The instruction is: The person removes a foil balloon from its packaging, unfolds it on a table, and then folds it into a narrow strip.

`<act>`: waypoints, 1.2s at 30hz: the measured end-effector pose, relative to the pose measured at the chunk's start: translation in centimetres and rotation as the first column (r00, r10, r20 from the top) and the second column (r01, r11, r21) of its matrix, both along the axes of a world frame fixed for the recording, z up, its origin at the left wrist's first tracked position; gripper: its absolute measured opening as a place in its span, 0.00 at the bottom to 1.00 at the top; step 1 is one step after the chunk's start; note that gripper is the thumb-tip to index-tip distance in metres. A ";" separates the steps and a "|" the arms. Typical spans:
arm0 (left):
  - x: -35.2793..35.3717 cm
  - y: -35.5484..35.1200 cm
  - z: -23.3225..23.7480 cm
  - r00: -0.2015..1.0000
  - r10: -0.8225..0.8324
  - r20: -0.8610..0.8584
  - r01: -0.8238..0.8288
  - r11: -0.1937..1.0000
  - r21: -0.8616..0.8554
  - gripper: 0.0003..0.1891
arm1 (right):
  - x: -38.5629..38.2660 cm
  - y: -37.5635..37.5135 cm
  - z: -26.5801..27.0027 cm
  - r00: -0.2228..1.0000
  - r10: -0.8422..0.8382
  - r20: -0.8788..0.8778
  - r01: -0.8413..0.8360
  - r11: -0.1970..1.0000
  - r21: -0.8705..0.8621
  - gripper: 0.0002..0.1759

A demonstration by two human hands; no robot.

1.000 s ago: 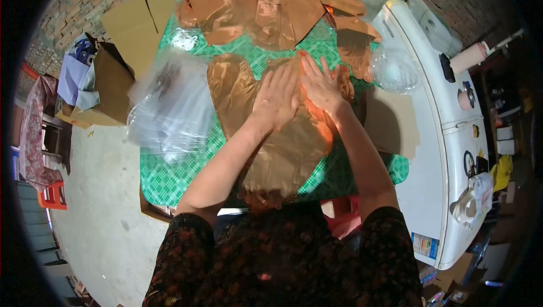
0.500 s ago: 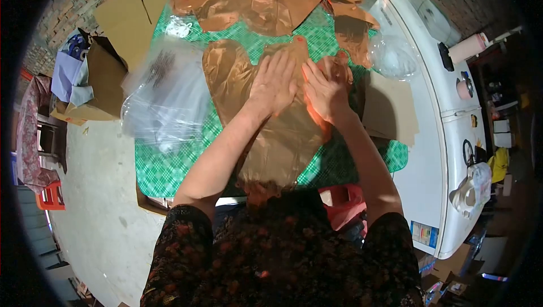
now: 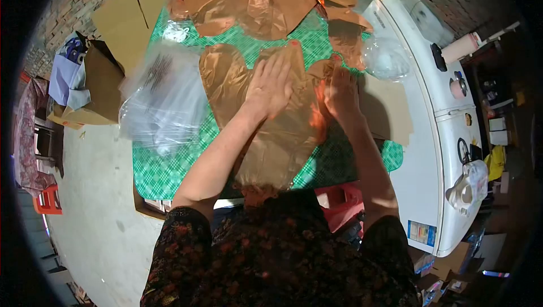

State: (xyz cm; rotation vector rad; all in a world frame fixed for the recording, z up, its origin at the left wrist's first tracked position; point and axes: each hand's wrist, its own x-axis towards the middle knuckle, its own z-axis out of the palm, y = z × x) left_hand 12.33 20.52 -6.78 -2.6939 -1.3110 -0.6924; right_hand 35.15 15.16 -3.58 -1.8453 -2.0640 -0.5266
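A shiny copper-brown foil sheet with rounded lobes [image 3: 277, 151] lies over the green checked tablecloth [image 3: 164, 174] in front of me. My left hand [image 3: 270, 87] rests flat on its upper middle, fingers stretched forward and slightly apart. At the sheet's right lobe is my right hand [image 3: 341, 95], its fingers pointing forward on the foil; whether they pinch its edge is hard to see. More copper foil pieces [image 3: 254, 4] lie crumpled along the far side of the table.
Clear plastic bags [image 3: 164, 100] lie on the table's left part. A clear round plastic piece [image 3: 387, 58] sits at the right, near a white refrigerator [image 3: 416, 177]. An open cardboard box [image 3: 104, 80] stands at the left. A red bag [image 3: 342, 205] hangs below the table edge.
My right hand has moved right, away from my left hand, onto the foil's right lobe. My left hand stays flat in nearly the same place.
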 end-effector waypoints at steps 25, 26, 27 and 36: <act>-0.2 -0.1 0.1 0.999 -0.019 0.032 0.018 1.000 0.017 0.31 | -5.7 6.5 2.3 -0.021 0.113 -0.993 -0.569 0.816 0.104 0.38; -0.4 -0.2 0.5 0.998 -0.021 -0.066 0.018 0.998 -0.054 0.30 | -6.7 6.3 2.2 -0.025 0.115 -0.993 -0.582 0.806 0.108 0.39; -0.6 -0.3 1.3 0.986 -0.029 -0.163 0.009 0.992 -0.125 0.30 | -8.7 5.4 3.7 0.046 0.030 -0.998 -0.517 0.856 0.002 0.39; -0.5 -0.6 2.1 0.997 -0.073 -0.008 0.073 0.997 0.016 0.39 | -0.8 -1.0 -0.8 0.729 0.205 -0.653 -0.235 0.971 0.042 0.27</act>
